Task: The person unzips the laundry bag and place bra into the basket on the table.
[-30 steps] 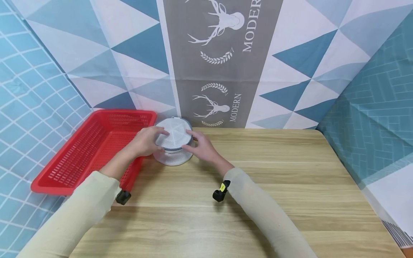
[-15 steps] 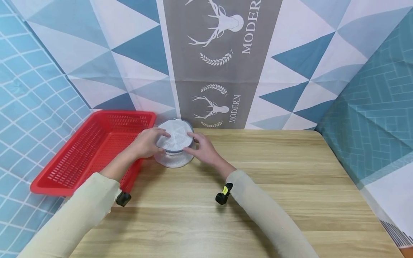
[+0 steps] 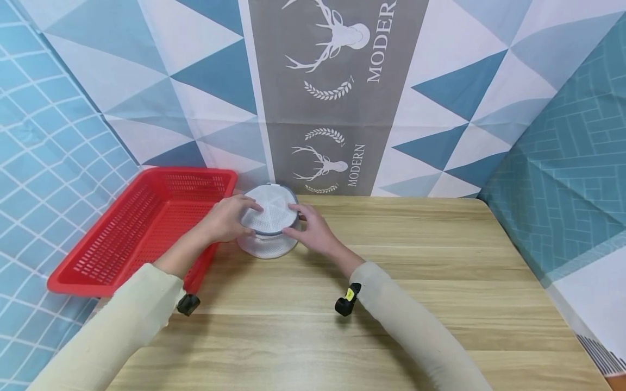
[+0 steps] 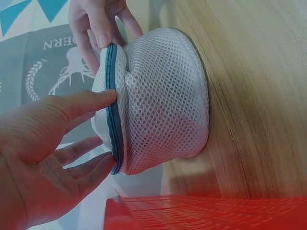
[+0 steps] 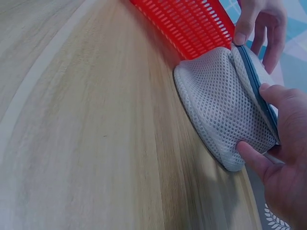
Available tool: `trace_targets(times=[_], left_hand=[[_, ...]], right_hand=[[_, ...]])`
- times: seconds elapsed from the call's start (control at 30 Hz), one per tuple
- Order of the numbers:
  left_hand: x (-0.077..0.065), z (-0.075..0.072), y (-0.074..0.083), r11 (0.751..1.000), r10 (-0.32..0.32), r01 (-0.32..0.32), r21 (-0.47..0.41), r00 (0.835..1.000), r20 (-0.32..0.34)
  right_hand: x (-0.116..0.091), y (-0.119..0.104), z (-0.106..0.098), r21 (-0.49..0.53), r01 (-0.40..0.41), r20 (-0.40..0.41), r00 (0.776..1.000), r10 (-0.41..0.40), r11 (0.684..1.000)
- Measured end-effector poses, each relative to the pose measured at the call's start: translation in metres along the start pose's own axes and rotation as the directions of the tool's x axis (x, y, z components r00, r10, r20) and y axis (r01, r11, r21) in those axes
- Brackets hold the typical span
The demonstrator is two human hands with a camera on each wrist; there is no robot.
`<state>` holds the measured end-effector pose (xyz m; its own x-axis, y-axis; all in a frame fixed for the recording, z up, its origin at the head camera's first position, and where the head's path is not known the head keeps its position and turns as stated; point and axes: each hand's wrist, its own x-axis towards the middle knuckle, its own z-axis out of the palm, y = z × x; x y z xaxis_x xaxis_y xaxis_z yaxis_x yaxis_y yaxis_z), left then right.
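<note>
A round white mesh laundry bag (image 3: 270,210) with a blue-grey zipper round its top stands at the back of the wooden table, beside the red basket. My left hand (image 3: 229,218) holds the zippered rim on the left, thumb and fingers spread along it. On the opposite side my right hand (image 3: 317,232) grips the same rim. In the left wrist view the mesh wall of the bag (image 4: 165,96) bulges between the rim and the base, which sits on the tabletop. The zipper (image 5: 256,81) looks closed along the stretch that shows in the right wrist view.
A red plastic basket (image 3: 225,176) with slotted walls stands at the left, against the tiled-pattern wall covering. The wooden table (image 3: 415,282) stretches to the right. A patterned backdrop (image 3: 332,114) rises directly behind the bag.
Both hands and the bag's top have shifted slightly right and a little toward me. The bag's base has moved the same way. The grip on the rim looks the same.
</note>
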<state>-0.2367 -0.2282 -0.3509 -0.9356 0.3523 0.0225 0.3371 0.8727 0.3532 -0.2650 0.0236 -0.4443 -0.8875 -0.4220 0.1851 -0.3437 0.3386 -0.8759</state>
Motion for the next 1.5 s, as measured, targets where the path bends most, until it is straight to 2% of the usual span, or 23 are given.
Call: trace_targets(times=[0.47, 0.77, 0.93, 1.03, 1.23, 1.37, 1.5], left_hand=[[-0.005, 0.007, 0.010, 1.000, 0.013, -0.013, -0.020, 1.000, -0.009], [-0.013, 0.012, 0.016, 0.999, 0.030, -0.031, -0.024, 0.999, -0.014], [-0.010, 0.008, 0.017, 0.999, 0.047, -0.047, -0.023, 0.999, -0.002], [-0.007, 0.005, 0.014, 0.998, 0.051, -0.052, -0.043, 0.998, -0.023], [-0.003, 0.001, 0.011, 0.997, 0.006, -0.012, -0.070, 0.996, -0.086], [-0.002, 0.002, 0.009, 0.995, -0.049, 0.040, -0.089, 0.994, -0.094], [0.000, 0.002, 0.007, 0.992, -0.079, 0.070, -0.104, 0.993, -0.083]], right_hand=[[-0.015, 0.002, -0.009, -0.004, -0.011, 0.002, 1.000, 0.011, 1.000], [-0.027, 0.004, -0.012, -0.005, 0.006, -0.003, 1.000, -0.007, 1.000], [-0.027, 0.005, -0.013, -0.008, 0.020, -0.011, 1.000, -0.020, 1.000], [-0.027, 0.003, -0.014, -0.013, -0.002, -0.017, 1.000, 0.002, 1.000], [-0.026, -0.006, -0.015, -0.037, -0.031, -0.062, 0.998, 0.029, 0.999], [-0.025, -0.012, -0.013, -0.018, -0.035, -0.088, 0.996, 0.034, 0.999], [-0.024, -0.014, -0.011, -0.001, -0.020, -0.083, 0.996, 0.020, 1.000]])
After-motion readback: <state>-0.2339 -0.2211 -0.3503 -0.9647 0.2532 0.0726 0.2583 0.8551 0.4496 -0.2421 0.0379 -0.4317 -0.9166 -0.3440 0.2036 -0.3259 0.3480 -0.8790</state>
